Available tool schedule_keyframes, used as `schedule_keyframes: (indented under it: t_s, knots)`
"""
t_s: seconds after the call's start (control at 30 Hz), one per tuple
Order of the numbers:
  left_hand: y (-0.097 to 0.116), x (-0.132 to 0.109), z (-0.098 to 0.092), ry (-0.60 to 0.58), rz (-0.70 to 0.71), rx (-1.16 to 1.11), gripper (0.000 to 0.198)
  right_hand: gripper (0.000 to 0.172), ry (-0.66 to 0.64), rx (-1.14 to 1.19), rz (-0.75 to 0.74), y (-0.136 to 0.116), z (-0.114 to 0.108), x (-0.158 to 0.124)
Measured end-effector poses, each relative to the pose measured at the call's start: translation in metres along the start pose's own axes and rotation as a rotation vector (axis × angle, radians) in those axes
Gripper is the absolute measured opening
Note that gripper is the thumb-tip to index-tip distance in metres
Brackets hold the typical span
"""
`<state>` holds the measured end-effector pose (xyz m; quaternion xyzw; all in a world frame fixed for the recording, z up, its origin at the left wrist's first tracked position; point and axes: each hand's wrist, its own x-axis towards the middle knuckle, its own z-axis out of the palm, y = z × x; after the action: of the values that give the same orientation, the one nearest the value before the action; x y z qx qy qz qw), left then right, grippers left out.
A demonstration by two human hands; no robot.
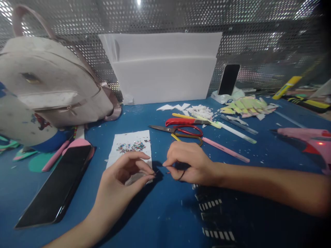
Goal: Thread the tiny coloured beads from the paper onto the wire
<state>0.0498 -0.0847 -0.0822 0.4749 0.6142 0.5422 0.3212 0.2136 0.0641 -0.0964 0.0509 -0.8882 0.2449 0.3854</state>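
Note:
Near the front middle of the table, my left hand [126, 182] pinches thumb against fingertips. A tiny thin thing, too small to name, shows at its tips. My right hand [190, 162] faces it a short gap away, with thumb and forefinger pinched together. A thin dark strand [181, 175] curves across its thumb, and a speck of red shows by its fingertips; what the pinch holds I cannot make out. Partly behind my left hand lies a white paper sheet [121, 137] with a heap of multicoloured sequins or beads [134, 147] on it.
Beyond my right hand lie scissors [161, 128], a red-handled cutter [181, 121], pens and paper scraps [200, 112]. A pink glue gun [302, 134] rests at right. At left are a black phone [57, 186], a cup [28, 120] and a backpack [51, 75]. Another phone [229, 80] stands behind.

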Motion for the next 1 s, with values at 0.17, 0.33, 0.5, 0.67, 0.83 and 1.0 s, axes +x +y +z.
schedule_keyframes:
  t_s: [0.17,0.33,0.5,0.67,0.83,1.0]
  knots:
    - [-0.0020,0.0015,-0.0001,-0.035,-0.002,-0.023,0.027,0.012,-0.005,-0.034,-0.014,0.0009,0.0006,-0.0008]
    - [-0.0029,0.0024,-0.0001,-0.067,-0.021,-0.046,0.028,0.011,-0.001,-0.082,-0.037,-0.0002,0.0012,-0.0012]
    - [-0.0019,0.0020,0.0003,-0.076,-0.030,-0.102,0.034,0.011,-0.008,-0.118,-0.053,-0.0004,0.0017,-0.0022]
    - [-0.0030,0.0024,0.0008,-0.103,-0.067,-0.152,0.036,0.011,0.008,-0.152,-0.080,-0.0012,0.0019,-0.0009]
    - [-0.0029,0.0039,0.0014,-0.098,-0.075,-0.183,0.037,0.013,0.027,-0.216,-0.111,-0.0030,0.0014,0.0003]
    - [-0.0008,0.0048,0.0021,-0.083,-0.092,-0.184,0.037,0.012,0.007,-0.256,-0.115,-0.0021,0.0000,-0.0008]
